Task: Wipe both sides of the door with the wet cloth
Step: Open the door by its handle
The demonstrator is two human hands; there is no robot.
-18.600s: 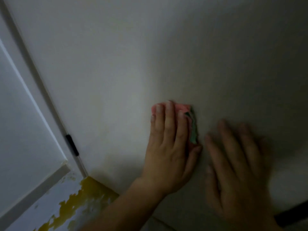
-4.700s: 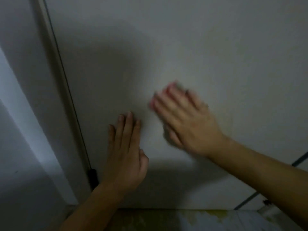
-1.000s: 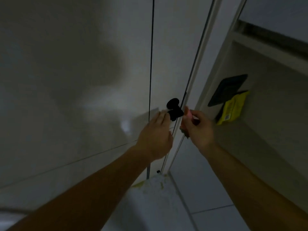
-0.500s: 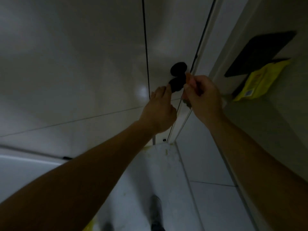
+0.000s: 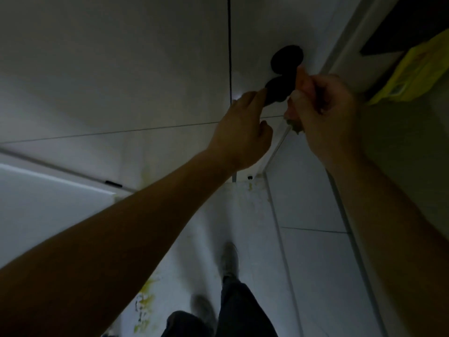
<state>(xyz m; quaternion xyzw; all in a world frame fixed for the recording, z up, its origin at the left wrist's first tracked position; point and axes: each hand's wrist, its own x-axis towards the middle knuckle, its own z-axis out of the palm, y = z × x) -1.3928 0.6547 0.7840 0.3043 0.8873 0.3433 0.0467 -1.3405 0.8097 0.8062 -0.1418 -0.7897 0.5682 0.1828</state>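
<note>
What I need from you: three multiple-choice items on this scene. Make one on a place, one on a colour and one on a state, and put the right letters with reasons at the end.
1. Where is the yellow packet?
A. On the floor.
B. On a chair.
C. To the right of the right hand, past the door frame.

2. What colour is the door knob?
A. White.
B. Black.
C. Yellow.

3. How is the right hand?
A. Curled round the cloth.
B. Flat and open.
C. Hanging empty.

Answers:
1. C: the packet shows at the right edge of the view, beyond the frame.
2. B: the knob is a dark disc against the pale door.
3. A: its fingers are bent round the pink cloth, right beside the knob.
</note>
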